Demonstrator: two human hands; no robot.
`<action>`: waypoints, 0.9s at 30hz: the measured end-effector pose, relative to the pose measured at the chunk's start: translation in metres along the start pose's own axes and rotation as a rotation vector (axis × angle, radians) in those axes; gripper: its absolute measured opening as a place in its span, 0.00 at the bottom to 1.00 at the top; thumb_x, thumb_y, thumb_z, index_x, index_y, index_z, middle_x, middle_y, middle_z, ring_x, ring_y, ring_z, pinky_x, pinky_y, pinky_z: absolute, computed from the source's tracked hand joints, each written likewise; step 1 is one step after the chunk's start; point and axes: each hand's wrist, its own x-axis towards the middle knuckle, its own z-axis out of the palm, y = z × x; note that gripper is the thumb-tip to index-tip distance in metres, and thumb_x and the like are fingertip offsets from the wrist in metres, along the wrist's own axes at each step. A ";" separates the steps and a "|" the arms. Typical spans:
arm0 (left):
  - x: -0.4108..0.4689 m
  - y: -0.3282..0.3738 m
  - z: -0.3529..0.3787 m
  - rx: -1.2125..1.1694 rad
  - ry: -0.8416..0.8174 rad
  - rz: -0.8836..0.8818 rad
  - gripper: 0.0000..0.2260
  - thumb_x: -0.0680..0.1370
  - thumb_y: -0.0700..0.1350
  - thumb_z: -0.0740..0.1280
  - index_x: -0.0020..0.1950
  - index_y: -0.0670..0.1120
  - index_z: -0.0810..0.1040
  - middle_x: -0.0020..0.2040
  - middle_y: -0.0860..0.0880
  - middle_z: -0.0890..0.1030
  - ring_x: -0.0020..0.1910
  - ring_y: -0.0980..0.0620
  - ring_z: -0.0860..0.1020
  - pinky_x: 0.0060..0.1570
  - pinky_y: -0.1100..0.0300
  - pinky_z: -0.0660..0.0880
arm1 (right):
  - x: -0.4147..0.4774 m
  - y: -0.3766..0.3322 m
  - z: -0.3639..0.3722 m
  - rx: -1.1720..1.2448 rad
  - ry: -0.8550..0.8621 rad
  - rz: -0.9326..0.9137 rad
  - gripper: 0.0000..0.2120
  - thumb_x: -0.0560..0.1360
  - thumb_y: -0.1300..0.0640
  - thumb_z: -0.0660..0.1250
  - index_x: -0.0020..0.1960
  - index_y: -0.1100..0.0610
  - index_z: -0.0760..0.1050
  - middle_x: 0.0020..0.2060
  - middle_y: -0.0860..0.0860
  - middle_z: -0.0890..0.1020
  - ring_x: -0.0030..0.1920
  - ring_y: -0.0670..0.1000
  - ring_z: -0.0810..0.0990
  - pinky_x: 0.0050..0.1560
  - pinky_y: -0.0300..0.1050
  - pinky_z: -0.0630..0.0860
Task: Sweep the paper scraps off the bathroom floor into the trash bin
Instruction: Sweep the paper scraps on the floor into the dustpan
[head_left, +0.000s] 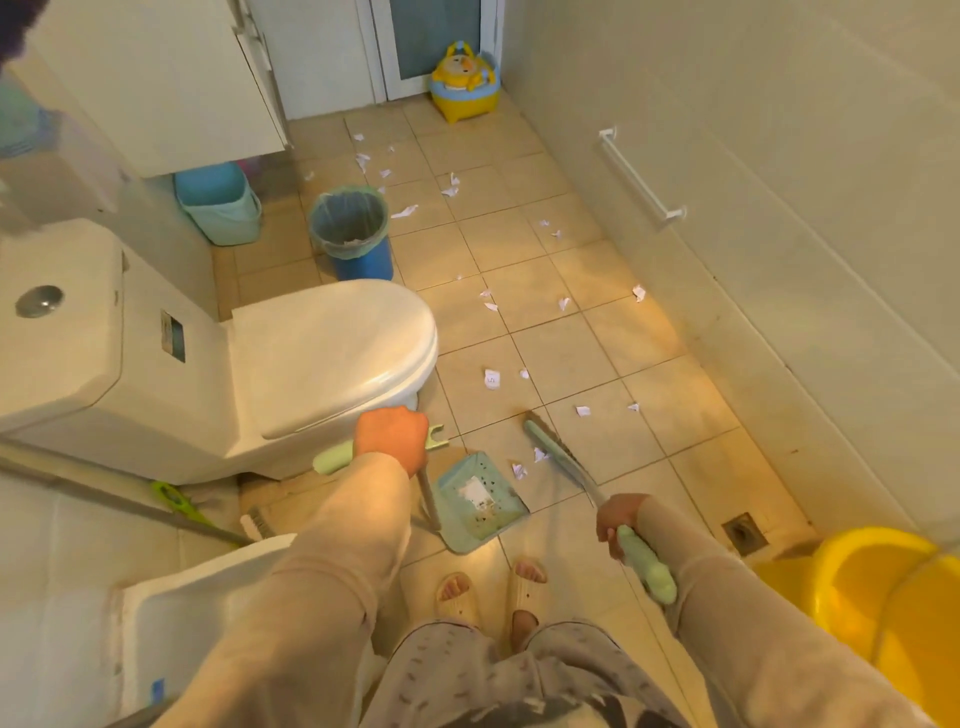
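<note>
My left hand (392, 436) grips the green handle of a pale blue dustpan (480, 501) that rests on the tiled floor in front of my feet, with a white scrap lying in its pan. My right hand (621, 522) holds the green handle of a broom (558, 454), whose bristle head touches the floor just right of the dustpan. Two small paper scraps (519, 470) lie between broom and pan. Several more paper scraps (492, 378) are scattered over the tiles toward the door. The blue trash bin (358, 234), lined with a green bag, stands beyond the toilet.
A white toilet (332, 343) with its lid down is at the left. A light blue bucket (221, 205) sits under the cabinet. A yellow child's potty (462, 83) stands by the door. A yellow tub (883, 597) is at the lower right, beside a floor drain (744, 532).
</note>
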 end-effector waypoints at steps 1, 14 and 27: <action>0.003 0.002 -0.001 -0.003 0.009 -0.003 0.10 0.76 0.48 0.66 0.55 0.46 0.79 0.53 0.47 0.82 0.54 0.46 0.80 0.49 0.57 0.75 | -0.010 0.000 -0.006 0.020 -0.036 0.024 0.11 0.77 0.64 0.58 0.36 0.61 0.68 0.16 0.51 0.76 0.29 0.52 0.75 0.32 0.40 0.73; 0.011 0.030 -0.008 -0.071 0.032 0.019 0.09 0.76 0.43 0.64 0.56 0.47 0.79 0.53 0.48 0.82 0.53 0.47 0.81 0.46 0.58 0.74 | -0.044 0.009 -0.054 0.237 -0.138 0.046 0.11 0.78 0.66 0.56 0.37 0.60 0.66 0.15 0.49 0.68 0.16 0.45 0.68 0.19 0.34 0.67; 0.022 0.028 -0.013 -0.083 0.065 0.041 0.08 0.77 0.43 0.64 0.55 0.47 0.78 0.53 0.48 0.82 0.53 0.47 0.80 0.45 0.59 0.72 | -0.008 0.028 0.031 0.450 -0.215 0.023 0.11 0.76 0.69 0.56 0.36 0.60 0.66 0.14 0.51 0.69 0.17 0.47 0.69 0.22 0.33 0.67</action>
